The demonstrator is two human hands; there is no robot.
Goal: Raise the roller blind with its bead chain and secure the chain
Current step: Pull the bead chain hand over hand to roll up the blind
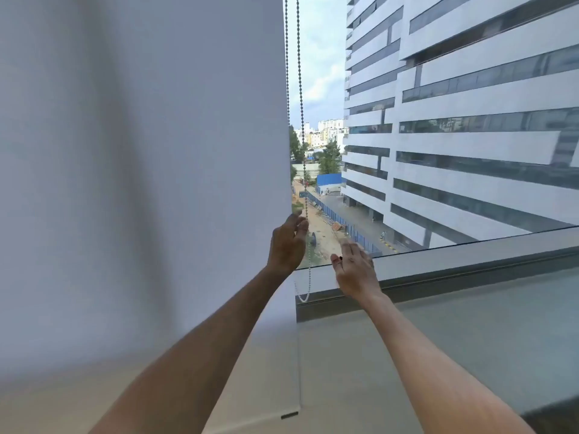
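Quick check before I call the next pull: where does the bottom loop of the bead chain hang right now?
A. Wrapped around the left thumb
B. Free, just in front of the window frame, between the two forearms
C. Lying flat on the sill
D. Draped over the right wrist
B: the bead chain ends in a free loop at the window frame, below the left hand and beside the right hand.

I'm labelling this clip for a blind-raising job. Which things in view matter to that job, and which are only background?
Part of the job:
roller blind, lowered
bead chain, hanging at its right edge
left hand, open by the chain
right hand, open, clear of it

Background:
window sill
window frame
office building outside
street below
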